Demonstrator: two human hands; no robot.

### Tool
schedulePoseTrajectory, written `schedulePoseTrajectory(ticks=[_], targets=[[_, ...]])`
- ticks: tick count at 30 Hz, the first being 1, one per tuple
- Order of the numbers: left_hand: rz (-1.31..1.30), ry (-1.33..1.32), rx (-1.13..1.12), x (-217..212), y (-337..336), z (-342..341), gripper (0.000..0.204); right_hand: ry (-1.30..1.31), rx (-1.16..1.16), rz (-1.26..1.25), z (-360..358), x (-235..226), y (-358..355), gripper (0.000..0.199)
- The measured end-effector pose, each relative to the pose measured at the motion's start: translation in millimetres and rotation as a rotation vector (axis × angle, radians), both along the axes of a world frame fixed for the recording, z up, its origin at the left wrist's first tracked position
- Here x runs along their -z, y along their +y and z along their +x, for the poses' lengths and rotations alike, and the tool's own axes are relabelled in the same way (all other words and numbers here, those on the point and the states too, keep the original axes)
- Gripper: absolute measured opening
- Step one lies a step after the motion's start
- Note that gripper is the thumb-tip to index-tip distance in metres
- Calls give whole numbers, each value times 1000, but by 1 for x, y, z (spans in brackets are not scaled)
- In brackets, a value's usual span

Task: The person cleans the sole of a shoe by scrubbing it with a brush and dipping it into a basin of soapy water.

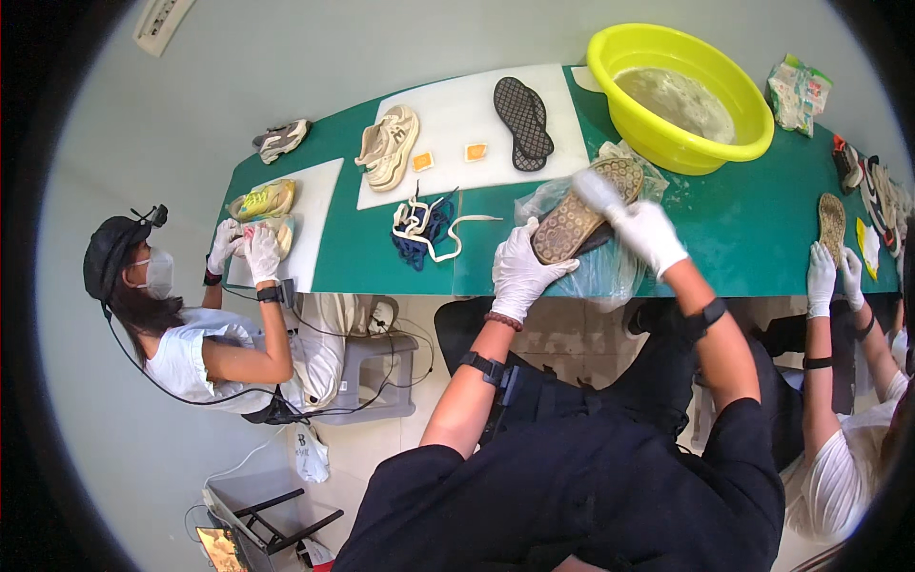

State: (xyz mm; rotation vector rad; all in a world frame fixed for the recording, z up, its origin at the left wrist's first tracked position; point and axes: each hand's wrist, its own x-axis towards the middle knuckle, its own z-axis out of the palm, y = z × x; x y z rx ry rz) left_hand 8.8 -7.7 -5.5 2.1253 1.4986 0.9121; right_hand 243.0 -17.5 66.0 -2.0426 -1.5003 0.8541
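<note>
A shoe (562,232) is tipped so that its tan, circle-patterned sole faces up, over a clear plastic bag at the table's front edge. My left hand (522,272), in a white glove, is closed round the shoe's near end. Against the middle of the sole lies a pale scrubbing brush (597,193), smeared by motion. My right hand (650,236), also gloved, is wrapped round the brush. The crumpled plastic bag (615,272) spreads beneath the shoe and past the table edge.
A yellow basin (610,105) of cloudy water stands behind at the right. On a white board (457,100) are a beige sneaker (389,148) and dark insoles (522,124). Loose shoelaces (426,229) lie nearer. Gloved co-workers handle shoes on either side of me.
</note>
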Motion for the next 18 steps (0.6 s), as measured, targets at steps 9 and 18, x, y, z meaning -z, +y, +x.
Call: schedulePoseTrajectory(ticks=[9, 18], targets=[[-1, 40, -18, -11, 1, -3, 96, -74, -84, -77, -19, 0, -15, 57], [-26, 48, -3, -11, 6, 0, 97, -92, -143, -115, -26, -6, -11, 56]])
